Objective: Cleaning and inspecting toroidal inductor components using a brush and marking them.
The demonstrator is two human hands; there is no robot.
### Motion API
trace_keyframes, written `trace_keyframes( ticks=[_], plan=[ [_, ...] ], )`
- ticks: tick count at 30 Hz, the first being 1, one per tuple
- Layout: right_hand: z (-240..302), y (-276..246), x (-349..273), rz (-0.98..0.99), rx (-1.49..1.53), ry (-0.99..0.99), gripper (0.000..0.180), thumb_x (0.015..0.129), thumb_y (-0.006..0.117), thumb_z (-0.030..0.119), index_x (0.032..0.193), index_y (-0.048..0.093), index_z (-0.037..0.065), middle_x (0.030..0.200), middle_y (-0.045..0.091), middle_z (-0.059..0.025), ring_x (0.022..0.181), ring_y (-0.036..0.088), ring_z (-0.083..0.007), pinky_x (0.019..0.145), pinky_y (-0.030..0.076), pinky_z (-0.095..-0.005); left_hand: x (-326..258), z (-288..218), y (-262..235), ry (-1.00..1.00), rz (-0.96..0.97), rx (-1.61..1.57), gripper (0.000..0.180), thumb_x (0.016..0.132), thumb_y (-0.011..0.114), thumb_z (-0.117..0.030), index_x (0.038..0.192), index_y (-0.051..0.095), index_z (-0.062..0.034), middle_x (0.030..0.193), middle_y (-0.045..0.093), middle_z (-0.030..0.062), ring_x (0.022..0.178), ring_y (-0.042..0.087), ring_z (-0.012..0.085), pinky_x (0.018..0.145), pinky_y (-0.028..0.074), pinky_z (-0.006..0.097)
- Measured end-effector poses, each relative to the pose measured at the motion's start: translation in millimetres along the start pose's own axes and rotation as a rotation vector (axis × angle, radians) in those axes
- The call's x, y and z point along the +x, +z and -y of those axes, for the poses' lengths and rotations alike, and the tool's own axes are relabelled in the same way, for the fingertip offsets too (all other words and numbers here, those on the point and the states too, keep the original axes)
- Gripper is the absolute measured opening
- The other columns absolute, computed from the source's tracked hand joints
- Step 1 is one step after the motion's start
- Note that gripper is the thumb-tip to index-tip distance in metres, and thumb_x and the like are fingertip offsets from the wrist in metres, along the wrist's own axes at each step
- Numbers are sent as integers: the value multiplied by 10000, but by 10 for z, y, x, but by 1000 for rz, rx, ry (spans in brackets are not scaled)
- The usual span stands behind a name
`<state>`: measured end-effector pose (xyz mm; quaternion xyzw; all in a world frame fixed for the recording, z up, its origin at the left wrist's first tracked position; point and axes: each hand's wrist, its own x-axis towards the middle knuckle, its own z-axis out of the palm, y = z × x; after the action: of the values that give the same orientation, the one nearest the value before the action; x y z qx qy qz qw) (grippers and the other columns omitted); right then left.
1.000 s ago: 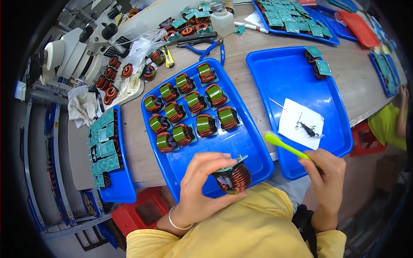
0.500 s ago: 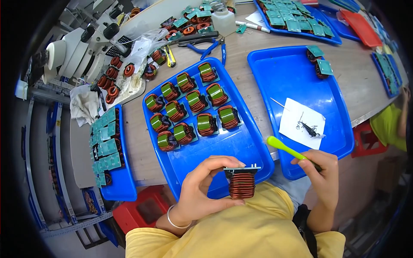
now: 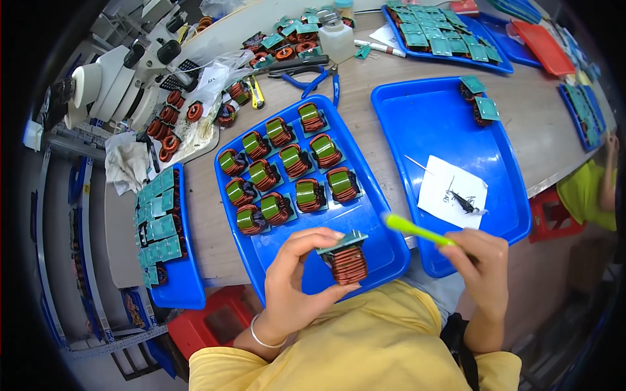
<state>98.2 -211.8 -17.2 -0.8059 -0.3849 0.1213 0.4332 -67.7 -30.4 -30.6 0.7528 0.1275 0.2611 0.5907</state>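
Observation:
Between the thumb and fingers of my left hand (image 3: 293, 280) is a copper-wound coil (image 3: 347, 264) with a small green circuit board on top, tilted a little. It is held over the near edge of a blue tray (image 3: 293, 244), where rows of similar coils (image 3: 295, 160) sit with green bands facing up. My right hand (image 3: 482, 260) is closed round a bright green stick-shaped tool (image 3: 417, 229), its rounded end pointing left toward the coil but apart from it. The tool's other end is hidden in my fingers.
To the right, a second blue tray (image 3: 391, 130) holds two board-topped coils and a white paper (image 3: 453, 192) with a dark smear. Blue-handled pliers (image 3: 313, 81) and a yellow cutter (image 3: 255, 92) lie behind. A microscope (image 3: 124, 78) stands far left. Another person's sleeve (image 3: 590, 189) shows at right.
My left hand has turned the coil so its board's top shows more, and moved it slightly left and up. The green tool has shifted left and dropped slightly.

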Motion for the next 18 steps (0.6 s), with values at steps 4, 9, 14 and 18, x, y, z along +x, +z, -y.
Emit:
trace_keyframes(
  ticks=[4, 9, 14, 18],
  plan=[
    [169, 57, 12, 224, 74, -172, 101, 720, 667, 85, 752, 649, -10, 550, 508, -84, 478, 500, -175, 444, 347, -280, -36, 70, -12, 21, 30, -196, 643, 568, 780, 58, 1103, 431, -14, 1122, 465, 150, 1082, 481, 229, 925, 402, 337],
    [130, 49, -45, 132, 58, 28, 84, 714, 664, 70, 746, 650, -7, 563, 516, -90, 480, 499, -178, 447, 357, -280, -64, 115, -68, -100, 67, -524, 705, 571, 791, 37, 1144, 384, -18, 1134, 450, 135, 1086, 453, 206, 923, 389, 328],
    [68, 140, 32, 44, 170, 44, 89, 708, 652, 55, 741, 647, -27, 599, 567, -83, 481, 497, -130, 442, 353, -240, -109, 221, -36, -205, 50, -783, 743, 587, 812, -42, 1179, 363, -16, 1164, 438, 123, 1093, 449, 201, 942, 361, 311],
    [117, 182, 3, 90, 197, -106, 70, 735, 624, 39, 749, 653, -22, 594, 565, -77, 473, 475, -110, 433, 336, -234, -128, 197, -70, -276, 98, -755, 772, 606, 805, -70, 1230, 360, 30, 1197, 420, 134, 1112, 446, 207, 952, 357, 315]
  ],
)
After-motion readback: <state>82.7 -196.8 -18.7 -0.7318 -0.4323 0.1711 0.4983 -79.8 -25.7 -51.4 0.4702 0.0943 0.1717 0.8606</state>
